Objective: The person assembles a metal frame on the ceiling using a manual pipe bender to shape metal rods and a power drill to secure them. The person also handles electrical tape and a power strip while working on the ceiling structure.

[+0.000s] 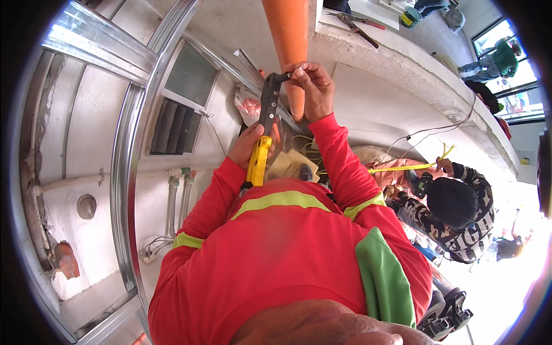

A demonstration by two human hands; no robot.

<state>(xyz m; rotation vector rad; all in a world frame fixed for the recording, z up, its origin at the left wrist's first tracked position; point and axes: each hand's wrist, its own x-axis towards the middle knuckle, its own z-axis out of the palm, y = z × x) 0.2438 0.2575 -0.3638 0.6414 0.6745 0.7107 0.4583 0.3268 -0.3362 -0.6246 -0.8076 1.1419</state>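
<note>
My left hand (247,145) is wrapped round a long hand tool (269,103), with a black riveted body and a yellow grip (259,160); its exact kind I cannot make out. The tool stands out ahead of my chest, its black end bent toward the right. At that end my right hand (315,89) has thumb and forefinger pinched together by the tip. Something small and pale shows at those fingertips, too small to name. Just behind the right hand runs an orange pipe (287,31).
Shiny metal studs (123,149) form a frame on the left. Red-handled snips (359,26) lie on the concrete ledge (402,57). At right, a co-worker in a black cap (452,202) crouches beside a yellow strip (402,168). Wires hang over the ledge.
</note>
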